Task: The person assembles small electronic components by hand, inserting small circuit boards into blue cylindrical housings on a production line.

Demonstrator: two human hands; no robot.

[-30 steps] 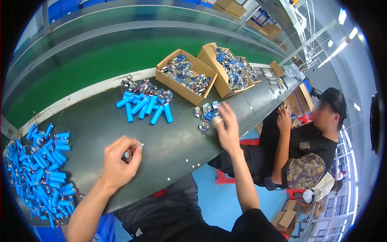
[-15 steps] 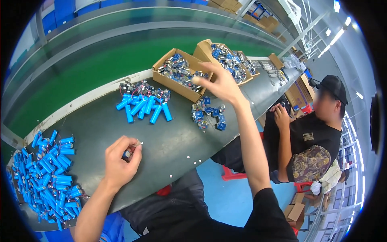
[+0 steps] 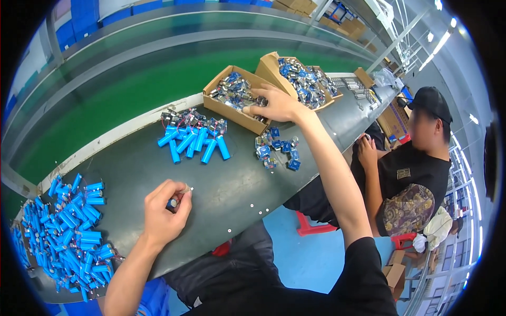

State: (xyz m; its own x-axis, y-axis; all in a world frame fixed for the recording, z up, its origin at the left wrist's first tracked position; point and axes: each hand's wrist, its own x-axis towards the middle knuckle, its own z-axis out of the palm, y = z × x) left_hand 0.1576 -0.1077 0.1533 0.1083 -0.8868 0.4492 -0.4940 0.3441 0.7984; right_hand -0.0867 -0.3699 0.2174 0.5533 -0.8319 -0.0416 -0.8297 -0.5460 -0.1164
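My left hand (image 3: 166, 210) is closed above the dark tabletop, gripping a blue cylindrical battery (image 3: 172, 203). Most of the battery is hidden by the fingers, and a small white tip shows at the thumb. My right hand (image 3: 275, 104) reaches over an open cardboard box (image 3: 232, 115), thumb and fingers apart at its contents, small blue-and-silver circuit modules (image 3: 232, 88). Whether the fingertips touch a module is hard to see. A loose group of the same modules (image 3: 277, 148) lies below that hand. Beyond my left hand, several blue batteries (image 3: 197, 141) lie wired to modules.
A big pile of blue batteries (image 3: 68, 237) covers the table's left end. A second cardboard box (image 3: 274, 69) of modules stands behind the first. Small white pieces (image 3: 252, 206) lie near the front edge. A green conveyor belt (image 3: 132, 84) runs behind; a co-worker (image 3: 400, 168) sits at right.
My right hand has lowered toward the modules in the cardboard box. The left hand keeps its grip on the battery, and the whole view has shifted slightly.
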